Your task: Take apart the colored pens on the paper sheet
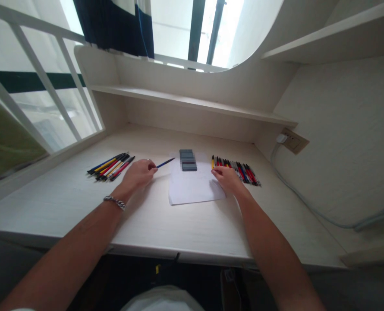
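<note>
Logging the left grip (139,174) closed on a slim blue pen (165,163), thumb and fingers pressed together around its near end. The pen's long axis runs left to right above the desk (62,211), angled slightly far. Its tip points away from the hand and ends just at the far left corner of a white paper sheet (193,185); contact cannot be told. The left hand is plainly the nearer to the pen. The right grip (227,178) sits across the sheet, fingers loosely together at the paper's right edge, nothing seen pinched. A blurred stack (188,160) lies on the far part of the sheet, too obscured to identify. Left of the left grip, a bundle of pens (111,167) lies angled on the desk. Right of the sheet, a fanned row of pens (235,170) runs just beside the right fingers (218,171). A chain bracelet (114,202) circles the left wrist.
</note>
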`<state>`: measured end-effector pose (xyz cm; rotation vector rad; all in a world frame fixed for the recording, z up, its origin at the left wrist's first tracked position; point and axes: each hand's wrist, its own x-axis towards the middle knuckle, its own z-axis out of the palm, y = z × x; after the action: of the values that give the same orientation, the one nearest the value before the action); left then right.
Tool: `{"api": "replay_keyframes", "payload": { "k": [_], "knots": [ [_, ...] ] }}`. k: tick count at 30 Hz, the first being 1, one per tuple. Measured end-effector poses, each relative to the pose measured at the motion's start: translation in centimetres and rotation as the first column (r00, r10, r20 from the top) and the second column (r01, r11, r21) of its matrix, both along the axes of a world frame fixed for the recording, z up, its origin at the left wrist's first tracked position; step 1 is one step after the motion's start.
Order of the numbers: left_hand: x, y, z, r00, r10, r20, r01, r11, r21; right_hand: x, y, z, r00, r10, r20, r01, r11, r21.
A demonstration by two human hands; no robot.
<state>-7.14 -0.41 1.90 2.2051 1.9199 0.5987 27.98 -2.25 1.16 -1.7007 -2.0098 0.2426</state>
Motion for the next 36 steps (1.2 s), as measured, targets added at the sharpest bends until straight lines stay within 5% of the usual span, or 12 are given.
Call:
{"api": "replay_keyframes", "payload": {
  "k": [4, 9, 14, 27, 36],
  "knots": [
    [6.1, -0.5, 0.5, 0.974, -0.226, 0.006, 0.226, 0.974, 0.022, 0.7, 0.2, 0.0, 0.999, -0.044, -0.021, 0.044, 0.999, 0.026],
    [10.4, -0.1, -1.4, 0.955, -0.297, 0.023, 0.297, 0.955, 0.022, 0.9, 0.2, 0.1, 0.998, -0.042, -0.038, 0.043, 0.998, 0.035],
    [9.8, 0.4, -3.0, 0.945, -0.325, 0.025, 0.324, 0.946, 0.025, 0.5, 0.1, -0.1, 0.999, -0.036, -0.040, 0.038, 0.998, 0.040],
    [6.0, 1.5, -2.5, 0.891, -0.254, 0.376, 0.335, 0.928, -0.166, -2.2, 0.3, -1.9, 0.998, 0.069, -0.003, -0.069, 0.997, -0.047],
    [6.8, 1.0, -2.4, 0.912, -0.351, 0.211, 0.374, 0.924, -0.081, -3.7, 0.2, -2.2, 0.992, 0.091, 0.086, -0.086, 0.994, -0.063]
  ]
}}
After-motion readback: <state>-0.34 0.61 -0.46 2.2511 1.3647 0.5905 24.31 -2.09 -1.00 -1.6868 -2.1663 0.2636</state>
